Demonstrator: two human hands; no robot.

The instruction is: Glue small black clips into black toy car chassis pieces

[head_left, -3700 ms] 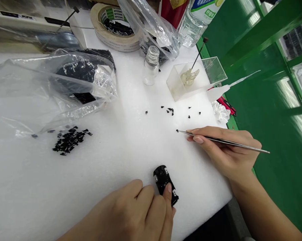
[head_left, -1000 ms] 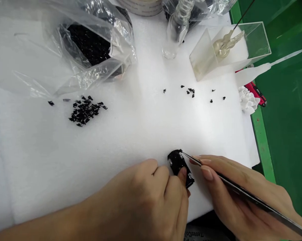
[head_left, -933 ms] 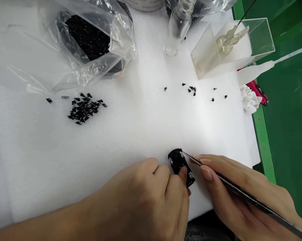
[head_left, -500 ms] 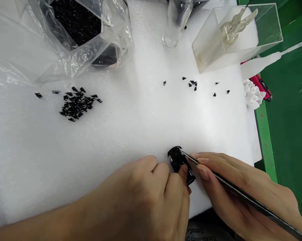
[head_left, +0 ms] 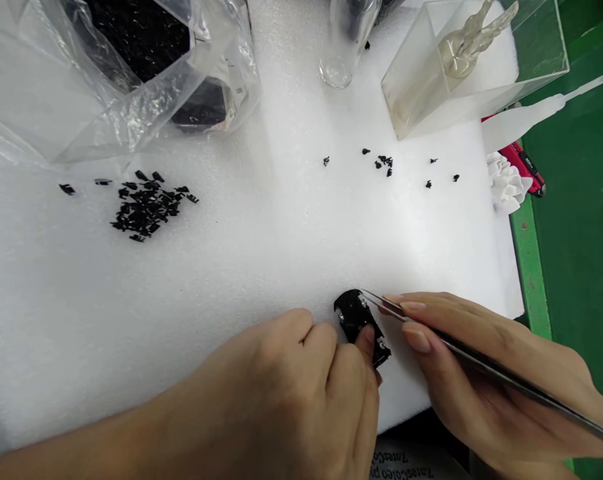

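The left hand (head_left: 291,380) pins a small curved black part (head_left: 352,320) against a white foam sheet (head_left: 256,260). The right hand (head_left: 496,373) grips metal tweezers (head_left: 481,363), their tips parted at the part's upper right corner; contact is unclear. Farther off lie a pile of black chips (head_left: 147,208), a clear plastic bag (head_left: 36,87), a glass bottle (head_left: 337,70) and a transparent box (head_left: 414,100).

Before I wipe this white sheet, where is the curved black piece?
Head view, low, right of centre: the curved black piece is in the left hand, beside the slim metal tweezers.
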